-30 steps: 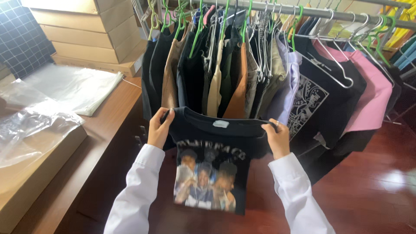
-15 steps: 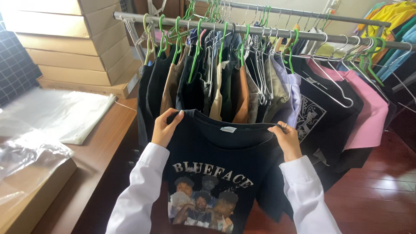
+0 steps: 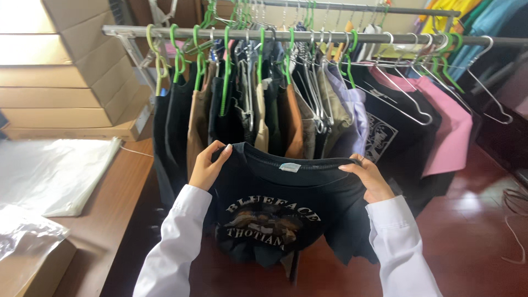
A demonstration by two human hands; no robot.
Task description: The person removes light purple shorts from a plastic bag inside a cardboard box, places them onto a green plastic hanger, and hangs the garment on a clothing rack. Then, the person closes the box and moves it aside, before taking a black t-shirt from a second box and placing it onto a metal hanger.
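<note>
A black T-shirt (image 3: 286, 198) with a printed picture and pale lettering on its front hangs between my two hands, below and in front of the clothes rail. My left hand (image 3: 206, 168) grips its left shoulder. My right hand (image 3: 369, 177) grips the right shoulder. The collar with a small pale label faces up and the lower part is bunched. Both my arms are in white sleeves.
A metal clothes rail (image 3: 308, 36) holds several dark, brown and pink garments on green and wire hangers. Stacked cardboard boxes (image 3: 66, 66) stand at the left. Clear plastic bags (image 3: 49, 170) lie on a wooden table (image 3: 113, 220). The floor (image 3: 473, 231) is dark red wood.
I have lifted the shirt higher and nearer the rail. Its lower half has bunched up, hiding most of the printed picture. The camera has tilted up.
</note>
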